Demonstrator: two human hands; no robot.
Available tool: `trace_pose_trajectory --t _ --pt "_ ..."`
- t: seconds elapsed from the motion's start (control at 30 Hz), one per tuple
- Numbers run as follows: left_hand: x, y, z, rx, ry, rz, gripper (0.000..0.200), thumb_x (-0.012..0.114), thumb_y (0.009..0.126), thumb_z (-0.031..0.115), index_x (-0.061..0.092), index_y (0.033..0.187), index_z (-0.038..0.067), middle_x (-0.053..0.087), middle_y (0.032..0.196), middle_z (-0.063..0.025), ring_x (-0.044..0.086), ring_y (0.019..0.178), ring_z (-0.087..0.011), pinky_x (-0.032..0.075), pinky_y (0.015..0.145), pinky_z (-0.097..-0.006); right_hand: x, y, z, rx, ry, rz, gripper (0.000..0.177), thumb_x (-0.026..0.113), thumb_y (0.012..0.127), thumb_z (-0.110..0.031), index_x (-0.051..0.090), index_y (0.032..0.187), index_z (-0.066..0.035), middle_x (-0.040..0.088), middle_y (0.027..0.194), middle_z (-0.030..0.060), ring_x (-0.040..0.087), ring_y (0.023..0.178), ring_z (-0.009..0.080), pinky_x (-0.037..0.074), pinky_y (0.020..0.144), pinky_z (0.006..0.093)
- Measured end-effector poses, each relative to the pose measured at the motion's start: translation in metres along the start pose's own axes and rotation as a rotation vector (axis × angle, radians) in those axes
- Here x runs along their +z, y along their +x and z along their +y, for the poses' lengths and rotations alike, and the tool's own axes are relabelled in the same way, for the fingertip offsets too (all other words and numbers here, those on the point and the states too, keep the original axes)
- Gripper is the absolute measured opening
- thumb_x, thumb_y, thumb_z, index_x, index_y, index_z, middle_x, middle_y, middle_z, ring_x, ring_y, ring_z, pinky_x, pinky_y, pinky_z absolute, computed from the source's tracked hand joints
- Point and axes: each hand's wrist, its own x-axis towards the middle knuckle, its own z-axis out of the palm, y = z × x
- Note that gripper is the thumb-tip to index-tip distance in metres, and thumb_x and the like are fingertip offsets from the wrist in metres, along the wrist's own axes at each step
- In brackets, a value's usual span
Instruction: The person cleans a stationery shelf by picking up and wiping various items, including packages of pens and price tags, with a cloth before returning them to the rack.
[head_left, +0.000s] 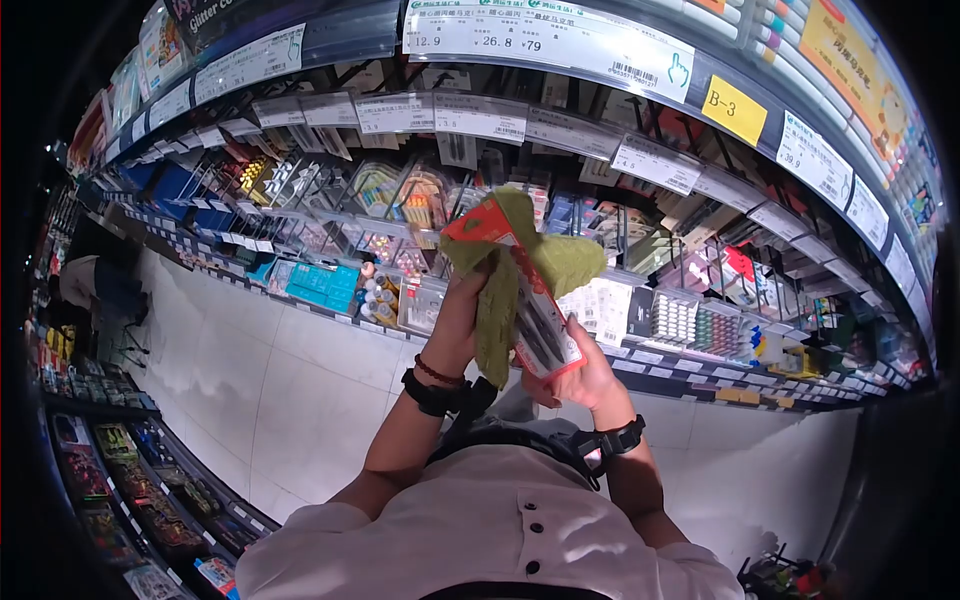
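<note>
In front of my chest I hold a red-and-white retail pack (543, 318) at a slant, with dark pen-like items showing through its front. A fuzzy olive-green cloth (568, 258) drapes over the upper end of the pack, and one fold hangs down along its left side. My left hand (460, 312) is closed on the cloth at the pack's left edge, its fingers partly hidden by the folds. Lower down, my right hand (592, 374) grips the pack's bottom right corner, thumb along its edge.
A stationery shelf (570, 135) with price labels curves across the front, lined with hanging packs. Below it sit a teal box (322, 284) and trays of small goods (672, 318). Another display rack (135, 480) stands at left. A person (85, 280) is at far left.
</note>
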Motion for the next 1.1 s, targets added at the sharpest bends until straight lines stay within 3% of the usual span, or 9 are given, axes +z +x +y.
trace_pose_trajectory --t 0.1,0.2,0.23,0.37,0.57,0.87,0.93,1.03,1.1 --pt "0.027 -0.014 0.01 0.032 -0.002 -0.051 0.029 0.04 0.091 0.024 0.044 0.114 0.005 0.056 0.101 -0.0073 0.058 0.088 -0.0151 0.05 0.075 -0.0272 0.019 0.0 -0.013 -0.071 0.04 0.708 0.061 0.025 0.089 -0.05 0.049 0.104 0.004 0.058 0.076 0.014 0.057 0.063 0.0202 0.048 0.056 0.0287" --pt "0.025 -0.015 0.009 0.027 0.021 -0.124 0.033 0.035 0.093 0.03 0.048 0.11 0.005 0.059 0.094 -0.0058 0.06 0.082 -0.0125 0.05 0.071 -0.0242 -0.046 0.001 -0.008 -0.526 0.05 0.482 0.045 0.027 0.093 -0.035 0.05 0.101 0.003 0.06 0.081 0.0139 0.06 0.072 0.0192 0.05 0.07 0.0301" --pt "0.028 -0.015 0.009 0.01 0.019 -0.127 0.033 0.035 0.093 0.03 0.048 0.109 0.005 0.06 0.093 -0.0052 0.06 0.081 -0.0123 0.05 0.07 -0.0239 -0.045 0.004 -0.009 -0.505 0.0 0.679 0.027 0.033 0.093 -0.019 0.051 0.096 0.001 0.06 0.084 0.0123 0.059 0.072 0.0179 0.049 0.071 0.03" --pt "0.054 -0.021 0.001 -0.072 0.033 -0.056 0.029 0.039 0.092 0.027 0.049 0.108 0.006 0.059 0.092 -0.0037 0.059 0.082 -0.0104 0.049 0.07 -0.0217 -0.018 0.015 -0.006 -0.438 0.113 0.556 0.017 0.045 0.085 -0.005 0.05 0.1 0.002 0.058 0.094 0.0123 0.059 0.08 0.0174 0.049 0.075 0.0306" --pt "0.043 -0.022 0.008 -0.096 -0.053 0.015 0.026 0.05 0.084 0.007 0.047 0.11 0.005 0.058 0.097 -0.0068 0.06 0.085 -0.0176 0.052 0.071 -0.0282 -0.006 -0.006 -0.003 -0.481 0.107 0.323 0.031 0.049 0.084 -0.014 0.047 0.112 0.0 0.056 0.104 0.0142 0.057 0.09 0.0203 0.048 0.077 0.0319" --pt "0.048 -0.035 0.026 -0.212 -0.06 0.066 0.03 0.051 0.082 0.004 0.046 0.111 0.004 0.058 0.097 -0.0081 0.06 0.084 -0.018 0.052 0.071 -0.0285 -0.031 -0.007 0.002 -0.543 -0.106 0.341 0.044 0.048 0.085 -0.024 0.041 0.124 -0.004 0.049 0.119 0.0156 0.053 0.103 0.0233 0.046 0.083 0.0367" --pt "0.06 -0.041 0.023 -0.143 0.04 0.048 0.031 0.051 0.082 0.004 0.045 0.112 0.003 0.057 0.098 -0.0084 0.06 0.084 -0.0182 0.051 0.072 -0.0285 -0.012 -0.004 0.003 -0.512 -0.274 0.458 0.043 0.047 0.085 -0.025 0.042 0.123 -0.004 0.05 0.117 0.0148 0.053 0.103 0.0232 0.044 0.084 0.0357" --pt "0.061 -0.038 0.017 -0.114 0.084 -0.027 0.034 0.051 0.081 0.002 0.043 0.114 0.003 0.056 0.101 -0.0086 0.059 0.087 -0.0185 0.051 0.074 -0.0282 0.032 -0.014 0.008 -0.253 -1.926 0.985 0.038 0.042 0.088 -0.024 0.045 0.118 -0.001 0.052 0.114 0.0138 0.051 0.104 0.0234 0.042 0.088 0.0326" --pt "0.055 -0.036 0.015 -0.046 0.146 -0.042 0.037 0.051 0.081 0.001 0.042 0.116 0.003 0.055 0.104 -0.009 0.058 0.09 -0.0188 0.05 0.076 -0.0285 0.002 -0.016 0.018 -0.61 -1.063 0.588 0.04 0.039 0.089 -0.027 0.043 0.12 -0.001 0.05 0.117 0.013 0.051 0.104 0.0221 0.041 0.088 0.0319"
